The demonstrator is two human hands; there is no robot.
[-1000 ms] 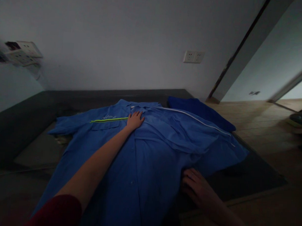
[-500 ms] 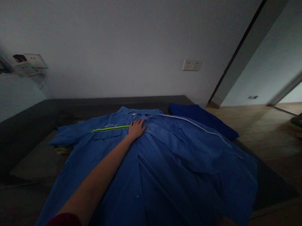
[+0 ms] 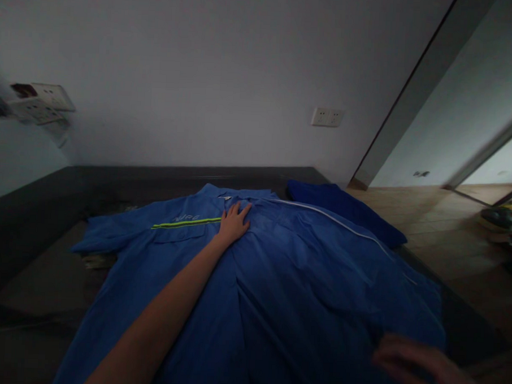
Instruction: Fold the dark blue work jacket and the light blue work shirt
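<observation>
A blue work shirt (image 3: 286,284) with a yellow-green chest stripe (image 3: 187,223) lies spread front-up on a dark mat (image 3: 44,273). My left hand (image 3: 234,221) rests flat on the shirt's chest just below the collar, fingers stretched out. My right hand (image 3: 418,363) hovers over the shirt's lower right hem, blurred by motion, its fingers loosely extended with nothing seen in them. A white piping line runs along the shirt's right sleeve.
A folded dark blue cloth (image 3: 344,204) lies beyond the shirt at the mat's far right corner. A grey wall with a double socket (image 3: 328,116) stands behind. Wooden floor (image 3: 449,229) and an open doorway lie to the right. Some wall boxes (image 3: 39,103) hang at the left.
My right hand left the shirt's right edge, dropped out of view, and has come back over the lower right hem. The shirt's right side now lies spread wider. My left hand stayed on the chest.
</observation>
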